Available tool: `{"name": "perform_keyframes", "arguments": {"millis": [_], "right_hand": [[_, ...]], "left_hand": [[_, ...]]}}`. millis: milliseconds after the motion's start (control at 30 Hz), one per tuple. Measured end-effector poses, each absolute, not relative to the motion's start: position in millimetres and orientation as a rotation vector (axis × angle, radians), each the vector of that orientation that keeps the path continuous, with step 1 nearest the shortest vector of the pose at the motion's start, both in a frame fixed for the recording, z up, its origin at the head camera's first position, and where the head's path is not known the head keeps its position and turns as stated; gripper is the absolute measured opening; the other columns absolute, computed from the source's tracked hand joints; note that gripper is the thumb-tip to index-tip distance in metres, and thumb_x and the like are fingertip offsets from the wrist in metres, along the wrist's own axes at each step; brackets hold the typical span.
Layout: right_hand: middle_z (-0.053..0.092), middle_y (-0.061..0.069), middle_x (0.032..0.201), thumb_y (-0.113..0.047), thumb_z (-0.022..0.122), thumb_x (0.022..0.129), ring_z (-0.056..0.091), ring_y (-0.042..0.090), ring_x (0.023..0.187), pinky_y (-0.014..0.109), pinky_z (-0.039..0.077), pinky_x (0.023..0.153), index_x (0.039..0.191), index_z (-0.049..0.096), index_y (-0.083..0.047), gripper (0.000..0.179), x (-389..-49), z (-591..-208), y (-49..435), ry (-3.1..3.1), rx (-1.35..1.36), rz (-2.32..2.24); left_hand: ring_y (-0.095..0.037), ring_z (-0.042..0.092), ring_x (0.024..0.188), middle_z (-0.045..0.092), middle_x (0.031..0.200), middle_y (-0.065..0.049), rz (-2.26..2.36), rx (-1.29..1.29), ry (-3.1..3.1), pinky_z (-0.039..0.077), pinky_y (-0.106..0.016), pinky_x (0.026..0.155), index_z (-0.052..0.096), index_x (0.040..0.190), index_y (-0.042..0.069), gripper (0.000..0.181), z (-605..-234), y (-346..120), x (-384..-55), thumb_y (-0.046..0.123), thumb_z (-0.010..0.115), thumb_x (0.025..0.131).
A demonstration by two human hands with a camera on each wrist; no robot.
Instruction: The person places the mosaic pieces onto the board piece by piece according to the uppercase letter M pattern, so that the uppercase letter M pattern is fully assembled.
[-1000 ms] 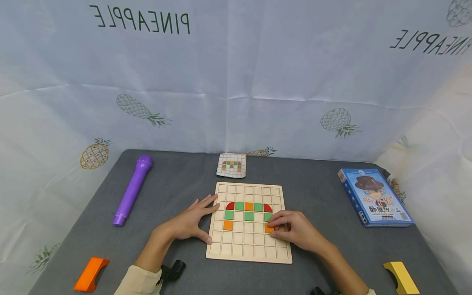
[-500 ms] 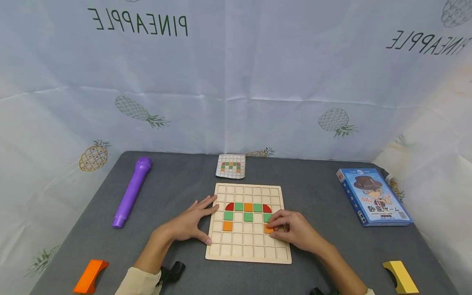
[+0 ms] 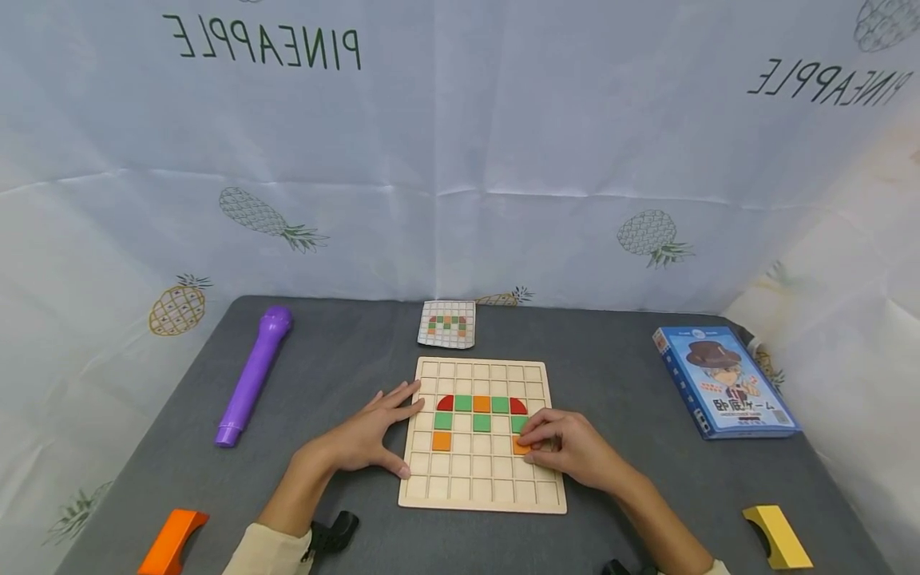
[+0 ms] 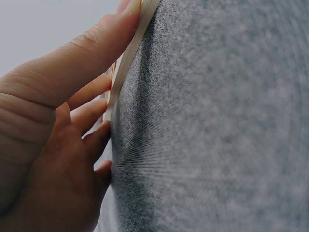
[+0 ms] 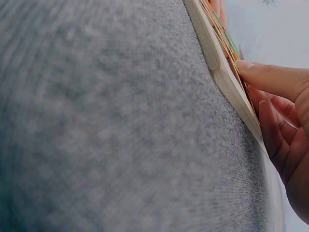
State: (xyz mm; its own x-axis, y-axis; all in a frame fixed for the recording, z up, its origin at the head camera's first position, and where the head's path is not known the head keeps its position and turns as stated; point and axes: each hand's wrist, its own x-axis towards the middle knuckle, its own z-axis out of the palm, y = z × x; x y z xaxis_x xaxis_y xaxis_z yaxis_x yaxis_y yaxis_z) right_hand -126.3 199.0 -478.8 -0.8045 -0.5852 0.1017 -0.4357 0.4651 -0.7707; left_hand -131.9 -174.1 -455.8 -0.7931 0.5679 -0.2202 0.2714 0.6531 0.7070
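A wooden grid board point(image 3: 481, 479) lies on the table with red, green and orange tiles in its upper half. My left hand point(image 3: 362, 435) spreads along the board's left edge, thumb and fingertips on the rim; the left wrist view shows the thumb point(image 4: 91, 50) at the wooden edge. On the right, my right hand point(image 3: 571, 447) pinches an orange square tile point(image 3: 520, 446) in the grid, thumb and fingers bent around it and partly covering it. From the right wrist, the right thumb point(image 5: 270, 79) meets the board's top face, while the index fingertip is hidden there.
Behind the board lies a small pattern card point(image 3: 446, 325). A purple microphone-shaped stick point(image 3: 255, 375) is at left, a blue game box point(image 3: 726, 383) at right. An orange arched block point(image 3: 172, 543) and a yellow arched block point(image 3: 779, 537) sit near the front corners.
Both hands keep their places on the board and tile. The whole head view has shifted slightly to the left.
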Motion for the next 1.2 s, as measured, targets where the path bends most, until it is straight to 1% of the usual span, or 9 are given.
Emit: {"name": "perform_keyframes", "arguments": {"millis": [167,267,467,633,833,1000,1100,1200], "right_hand": [[0.073,0.001,0.107,-0.02,0.081,0.088,0.059,0.001,0.079,0.019,0.05,0.06,0.103,0.082,-0.016,0.016,-125,-479,199,2.522,-0.877,-1.266],[0.073,0.001,0.107,-0.019,0.08,0.088,0.058,-0.002,0.078,0.019,0.051,0.059,0.103,0.082,-0.015,0.016,-125,-479,200,2.514,-0.876,-1.273],[0.073,0.0,0.107,-0.02,0.081,0.088,0.058,-0.001,0.078,0.018,0.05,0.059,0.103,0.082,-0.016,0.016,-125,-477,200,2.526,-0.879,-1.269],[0.074,0.0,0.107,-0.022,0.081,0.088,0.056,-0.001,0.074,0.018,0.049,0.059,0.103,0.081,-0.018,0.016,-125,-477,201,2.536,-0.906,-1.279],[0.074,-0.002,0.107,-0.021,0.081,0.087,0.055,0.0,0.07,0.02,0.051,0.058,0.106,0.079,-0.019,0.019,-123,-476,204,2.526,-0.923,-1.344],[0.074,-0.003,0.106,-0.017,0.08,0.088,0.059,0.0,0.075,0.021,0.053,0.061,0.107,0.079,-0.018,0.018,-121,-477,209,2.527,-0.932,-1.373],[0.073,-0.003,0.105,-0.019,0.079,0.089,0.062,0.001,0.08,0.021,0.054,0.061,0.107,0.079,-0.017,0.018,-121,-477,213,2.551,-0.938,-1.375],[0.073,-0.002,0.105,-0.021,0.079,0.09,0.062,0.0,0.081,0.021,0.054,0.061,0.107,0.078,-0.017,0.018,-124,-475,217,2.59,-0.926,-1.357]], "left_hand": [[-0.039,0.008,0.161,0.013,0.174,-0.011,0.939,0.666,2.454,0.002,-0.067,0.127,0.036,0.158,0.003,0.11,-456,-174,-132,0.038,0.092,0.07],[-0.039,0.009,0.161,0.014,0.174,-0.011,0.943,0.672,2.459,0.002,-0.067,0.127,0.036,0.158,0.003,0.11,-457,-174,-132,0.038,0.092,0.07],[-0.039,0.008,0.161,0.014,0.174,-0.012,0.954,0.678,2.453,0.002,-0.067,0.127,0.036,0.157,0.003,0.109,-455,-172,-131,0.038,0.092,0.07],[-0.039,0.008,0.161,0.014,0.174,-0.012,0.954,0.674,2.451,0.002,-0.067,0.127,0.036,0.157,0.003,0.11,-453,-172,-131,0.037,0.092,0.07],[-0.04,0.009,0.161,0.013,0.174,-0.011,0.955,0.655,2.454,0.002,-0.067,0.127,0.037,0.157,0.003,0.109,-454,-174,-129,0.037,0.092,0.069],[-0.04,0.01,0.161,0.015,0.174,-0.011,0.951,0.643,2.453,0.003,-0.067,0.127,0.038,0.157,0.003,0.109,-455,-174,-126,0.038,0.092,0.068],[-0.04,0.01,0.161,0.015,0.174,-0.01,0.952,0.644,2.452,0.002,-0.067,0.127,0.037,0.157,0.004,0.109,-456,-174,-126,0.038,0.092,0.069],[-0.04,0.01,0.161,0.015,0.174,-0.011,0.957,0.652,2.464,0.003,-0.068,0.127,0.038,0.157,0.004,0.109,-456,-173,-128,0.038,0.092,0.069]]}}
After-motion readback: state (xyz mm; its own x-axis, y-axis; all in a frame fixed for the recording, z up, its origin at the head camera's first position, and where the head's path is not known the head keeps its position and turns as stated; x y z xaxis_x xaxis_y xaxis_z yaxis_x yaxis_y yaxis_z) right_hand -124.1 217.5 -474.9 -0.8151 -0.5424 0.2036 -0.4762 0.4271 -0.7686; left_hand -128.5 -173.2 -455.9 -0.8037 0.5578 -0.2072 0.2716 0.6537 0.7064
